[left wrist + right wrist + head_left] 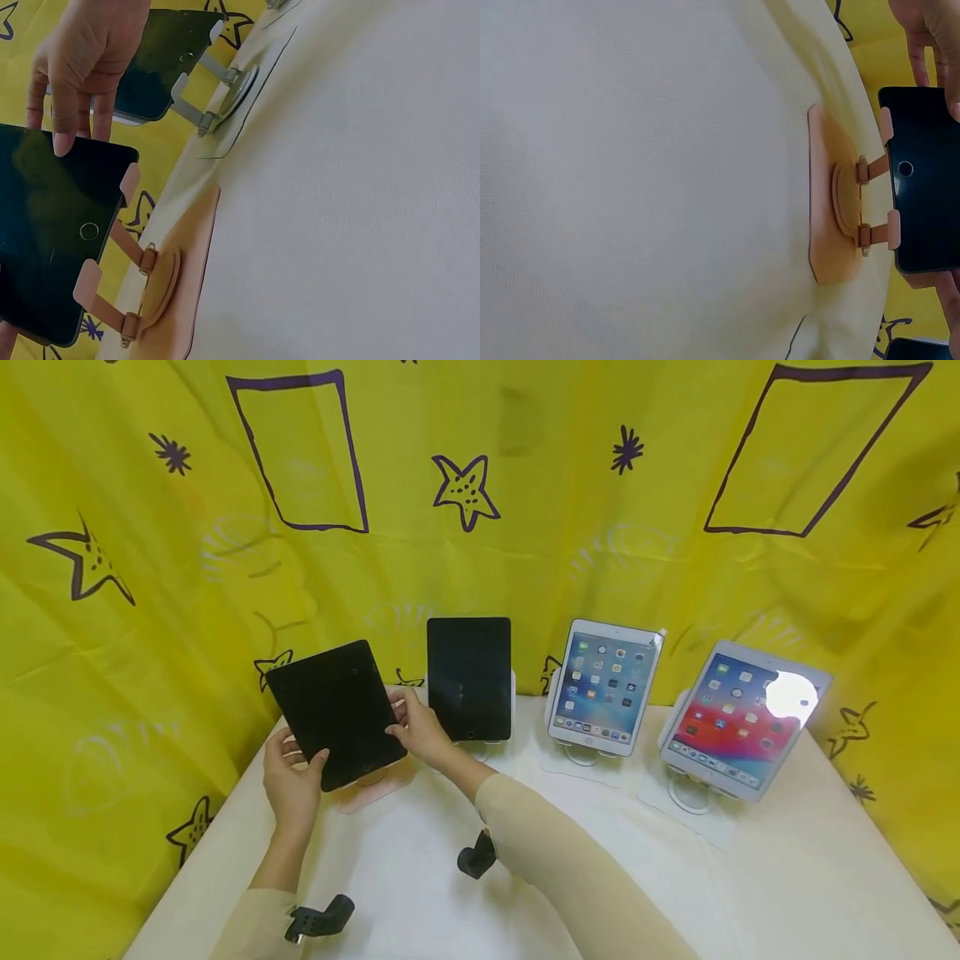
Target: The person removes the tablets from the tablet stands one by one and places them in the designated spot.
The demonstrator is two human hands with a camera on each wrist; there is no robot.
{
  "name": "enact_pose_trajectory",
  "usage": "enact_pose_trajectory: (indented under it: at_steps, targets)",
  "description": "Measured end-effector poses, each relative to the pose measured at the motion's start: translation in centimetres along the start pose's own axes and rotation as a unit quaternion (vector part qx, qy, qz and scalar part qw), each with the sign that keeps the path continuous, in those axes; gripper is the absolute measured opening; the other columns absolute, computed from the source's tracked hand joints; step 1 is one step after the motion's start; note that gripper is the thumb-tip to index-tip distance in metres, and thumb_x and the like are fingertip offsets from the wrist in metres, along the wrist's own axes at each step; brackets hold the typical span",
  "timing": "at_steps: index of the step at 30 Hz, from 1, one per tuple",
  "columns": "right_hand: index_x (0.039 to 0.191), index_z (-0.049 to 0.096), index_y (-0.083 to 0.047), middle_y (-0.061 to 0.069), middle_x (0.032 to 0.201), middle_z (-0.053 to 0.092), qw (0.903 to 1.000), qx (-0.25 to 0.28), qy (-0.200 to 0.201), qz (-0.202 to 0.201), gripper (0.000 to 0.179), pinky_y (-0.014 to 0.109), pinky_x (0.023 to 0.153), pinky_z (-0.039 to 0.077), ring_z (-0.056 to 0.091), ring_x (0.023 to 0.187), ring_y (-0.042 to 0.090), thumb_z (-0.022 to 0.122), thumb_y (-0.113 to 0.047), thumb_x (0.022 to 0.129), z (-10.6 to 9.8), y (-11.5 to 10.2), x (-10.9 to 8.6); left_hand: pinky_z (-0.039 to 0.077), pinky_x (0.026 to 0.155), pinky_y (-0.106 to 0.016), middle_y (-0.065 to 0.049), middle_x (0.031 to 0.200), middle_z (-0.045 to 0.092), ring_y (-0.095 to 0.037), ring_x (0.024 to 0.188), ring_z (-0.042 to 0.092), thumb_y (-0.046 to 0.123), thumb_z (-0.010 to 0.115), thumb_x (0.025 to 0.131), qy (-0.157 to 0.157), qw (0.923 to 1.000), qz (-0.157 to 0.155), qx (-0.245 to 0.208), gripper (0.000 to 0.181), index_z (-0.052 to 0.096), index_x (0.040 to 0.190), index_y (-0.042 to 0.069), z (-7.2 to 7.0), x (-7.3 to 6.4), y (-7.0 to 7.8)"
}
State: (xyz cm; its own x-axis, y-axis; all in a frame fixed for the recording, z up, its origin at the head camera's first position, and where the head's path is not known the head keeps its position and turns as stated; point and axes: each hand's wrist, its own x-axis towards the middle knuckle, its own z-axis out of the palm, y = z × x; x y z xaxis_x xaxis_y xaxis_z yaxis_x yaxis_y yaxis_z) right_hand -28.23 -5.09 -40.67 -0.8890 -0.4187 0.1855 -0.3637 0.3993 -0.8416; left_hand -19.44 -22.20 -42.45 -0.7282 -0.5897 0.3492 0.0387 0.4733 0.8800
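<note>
A tablet with a dark screen (333, 710) leans in a pink stand (161, 289), its lower edge behind the stand's two front hooks. My left hand (294, 789) holds its left edge, thumb on the front and fingers bent around the side. At the opposite edge my right hand (422, 727) pinches the tablet, thumb on the front and fingers partly behind it. In the right wrist view, the tablet's round home button (905, 169) shows between the hooks. The right wrist view shows my left hand (934, 37) at the top.
Just right stands a second dark tablet (468, 677) on a stand. Further right are two white tablets with lit screens, one blue (603, 685) and one red and blue (738, 718). A yellow patterned curtain (540, 560) hangs behind the white table (450, 918).
</note>
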Motion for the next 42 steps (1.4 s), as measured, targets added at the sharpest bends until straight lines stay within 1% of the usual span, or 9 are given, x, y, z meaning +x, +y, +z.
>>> enact_pose_trajectory:
  at_steps: [3,7,13,18,22,28,34,38,42]
  targets:
    - [0.117,0.044,-0.007,0.008,0.092,0.056,0.9999,-0.006,0.001,-0.009,0.04,0.02,0.073,0.048,0.056,0.082,0.016,0.068,-0.002,0.085,-0.2,-0.2,0.0,0.036,0.066,-0.009,-0.014,0.101,0.054,0.001,0.077,0.045,-0.002,0.072,0.079,0.007,1.0,0.001,-0.007,0.053,0.048,0.126,0.0,-0.2,0.0,0.1]
    - [0.115,0.046,-0.006,0.011,0.092,0.058,0.9997,-0.011,0.001,-0.022,0.041,0.021,0.074,0.048,0.058,0.082,0.018,0.071,-0.001,0.082,-0.5,-0.6,0.1,0.035,0.065,-0.008,-0.013,0.101,0.054,0.004,0.076,0.043,0.002,0.073,0.08,0.01,0.9999,-0.004,-0.009,0.052,0.048,0.126,0.0,-0.3,0.0,0.4]
    - [0.111,0.047,-0.007,0.007,0.087,0.057,0.9999,-0.003,-0.009,-0.011,0.045,0.017,0.069,0.045,0.053,0.077,0.013,0.076,-0.007,0.078,-0.9,-0.9,0.2,0.036,0.063,-0.006,-0.014,0.102,0.054,0.002,0.076,0.043,0.008,0.073,0.081,-0.01,0.9999,-0.01,0.008,0.054,0.047,0.128,0.001,-0.8,0.1,1.0]
    - [0.113,0.044,-0.01,0.003,0.084,0.054,0.9995,-0.003,-0.026,0.015,0.048,0.02,0.066,0.043,0.05,0.073,0.012,0.077,-0.01,0.078,-1.3,-1.2,-0.2,0.036,0.062,-0.004,-0.012,0.102,0.053,-0.001,0.076,0.044,0.01,0.073,0.082,-0.06,0.9975,-0.029,0.025,0.057,0.044,0.13,0.003,-1.7,0.2,1.6]
    - [0.113,0.044,-0.012,0.003,0.078,0.054,0.9977,0.009,-0.043,0.051,0.049,0.021,0.06,0.041,0.05,0.065,0.012,0.077,-0.011,0.078,-1.6,-1.4,-0.8,0.037,0.062,-0.005,-0.013,0.105,0.053,-0.007,0.08,0.047,0.011,0.073,0.082,-0.109,0.9921,-0.044,0.045,0.06,0.042,0.132,0.003,-2.5,0.4,2.1]
    - [0.112,0.045,-0.011,0.003,0.077,0.055,0.9944,0.007,-0.048,0.094,0.049,0.022,0.056,0.041,0.05,0.063,0.013,0.079,-0.012,0.076,-2.3,-1.9,-2.1,0.04,0.063,-0.01,-0.013,0.109,0.05,-0.019,0.09,0.048,0.018,0.072,0.084,-0.177,0.9805,-0.066,0.055,0.063,0.038,0.136,0.005,-3.5,0.5,3.0]
    - [0.112,0.046,-0.009,0.007,0.081,0.055,0.9893,0.036,-0.045,0.134,0.051,0.027,0.057,0.053,0.056,0.062,0.016,0.079,-0.007,0.074,-2.8,-2.4,-3.8,0.044,0.065,-0.012,-0.013,0.111,0.047,-0.016,0.088,0.046,0.017,0.073,0.084,-0.233,0.9665,-0.103,0.029,0.068,0.034,0.138,0.003,-4.0,0.1,3.2]
    - [0.11,0.045,-0.007,0.009,0.081,0.053,0.9826,0.066,-0.046,0.167,0.051,0.031,0.058,0.056,0.057,0.064,0.017,0.079,-0.002,0.073,-2.8,-2.6,-5.2,0.045,0.065,-0.014,-0.015,0.11,0.047,-0.017,0.087,0.045,0.013,0.072,0.083,-0.268,0.9574,-0.104,0.028,0.067,0.033,0.136,0.0,-4.2,-0.4,3.2]
    - [0.107,0.044,-0.005,0.01,0.081,0.05,0.9791,0.076,-0.048,0.183,0.051,0.03,0.055,0.056,0.057,0.06,0.017,0.08,0.0,0.071,-2.8,-2.6,-6.4,0.047,0.064,-0.016,-0.016,0.11,0.047,-0.018,0.086,0.045,0.011,0.072,0.083,-0.292,0.95,-0.107,0.028,0.066,0.033,0.135,-0.002,-4.3,-1.0,3.1]
